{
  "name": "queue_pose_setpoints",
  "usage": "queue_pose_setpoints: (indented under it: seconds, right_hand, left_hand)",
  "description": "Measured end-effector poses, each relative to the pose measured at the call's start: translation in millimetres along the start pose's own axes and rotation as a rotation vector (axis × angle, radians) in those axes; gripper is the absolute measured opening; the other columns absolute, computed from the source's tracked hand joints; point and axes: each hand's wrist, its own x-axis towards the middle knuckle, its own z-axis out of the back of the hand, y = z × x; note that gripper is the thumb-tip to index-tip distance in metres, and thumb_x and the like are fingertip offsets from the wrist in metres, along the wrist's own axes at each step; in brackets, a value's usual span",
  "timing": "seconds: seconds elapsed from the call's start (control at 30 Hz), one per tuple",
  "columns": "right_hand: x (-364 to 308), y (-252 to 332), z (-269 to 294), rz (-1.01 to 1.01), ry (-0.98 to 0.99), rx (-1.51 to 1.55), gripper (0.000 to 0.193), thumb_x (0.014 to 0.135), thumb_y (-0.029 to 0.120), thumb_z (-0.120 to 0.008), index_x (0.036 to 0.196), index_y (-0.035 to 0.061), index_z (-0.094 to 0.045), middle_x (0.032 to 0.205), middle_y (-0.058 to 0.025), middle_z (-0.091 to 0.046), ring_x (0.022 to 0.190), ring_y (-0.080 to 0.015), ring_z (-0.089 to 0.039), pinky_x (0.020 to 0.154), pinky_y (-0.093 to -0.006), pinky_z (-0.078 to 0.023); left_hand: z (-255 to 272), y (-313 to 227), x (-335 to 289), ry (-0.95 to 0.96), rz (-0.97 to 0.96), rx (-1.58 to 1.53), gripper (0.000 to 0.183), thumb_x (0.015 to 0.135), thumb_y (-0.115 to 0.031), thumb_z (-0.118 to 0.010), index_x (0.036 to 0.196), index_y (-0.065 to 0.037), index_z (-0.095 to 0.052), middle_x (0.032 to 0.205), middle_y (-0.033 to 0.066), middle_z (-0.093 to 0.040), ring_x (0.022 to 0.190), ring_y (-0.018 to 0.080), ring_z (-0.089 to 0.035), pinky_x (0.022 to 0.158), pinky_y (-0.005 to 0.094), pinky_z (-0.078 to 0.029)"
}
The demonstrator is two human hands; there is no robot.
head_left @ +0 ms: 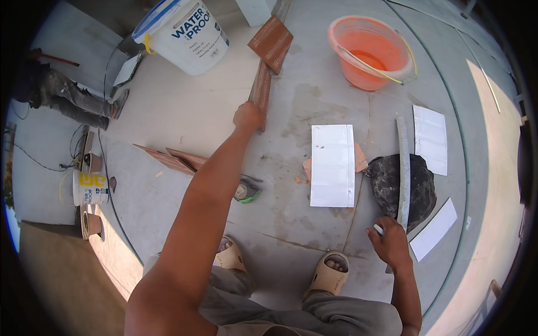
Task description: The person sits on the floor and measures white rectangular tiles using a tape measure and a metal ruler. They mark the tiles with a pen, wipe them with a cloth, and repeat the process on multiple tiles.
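Head view: left hand point(247, 116) fingers grip a brown tile point(260, 89) on edge at 12 o'clock; right hand point(390, 242) is closed on a small white marker beside the grey straightedge point(403, 168). 3 white tiles lie flat; brown ones still loose. Orange bucket point(370, 51) at 1 o'clock, clear of reach

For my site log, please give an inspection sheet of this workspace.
Surface: grey floor, stained, damp patches.
Job's things: brown tile on edge; long trowel over dark mortar pile.
Clutter: white tiles, brown offcuts, white bucket, orange bucket, small tub, tape measure.
Hands: left hand grips the brown tile; right hand holds the trowel handle.
Cables: thin wires at left.
Surroundings: another person's legs upper left.
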Motion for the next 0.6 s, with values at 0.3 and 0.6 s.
queue_pose_setpoints:
  seconds: [0.3, 0.6]
  right_hand:
    - [41, -1, -27, -0.013, -0.003, 0.189, 0.041, 0.089, 0.030, -0.073, 0.108, -0.0062, -0.067, 0.102, -0.0275, -0.069, 0.094, -0.0400, -0.068, 0.085, -0.0431, -0.052]
    - [104, -12, -97, -0.285, 0.102, 0.774, 0.038, 0.094, 0.028, -0.070, 0.110, -0.0065, -0.065, 0.081, -0.0157, -0.066, 0.060, -0.0206, -0.059, 0.054, -0.0355, -0.045]
  left_hand:
    - [23, 4, -14, -0.189, -0.101, -0.275, 0.044, 0.094, -0.041, -0.059, 0.098, 0.000, -0.074, 0.098, 0.0279, -0.071, 0.097, 0.0454, -0.069, 0.085, 0.0507, -0.054]
    - [35, 42, -116, -0.109, -0.083, -0.910, 0.037, 0.097, -0.032, -0.065, 0.088, 0.004, -0.068, 0.065, 0.0005, -0.054, 0.061, 0.0097, -0.043, 0.056, 0.0303, -0.038]
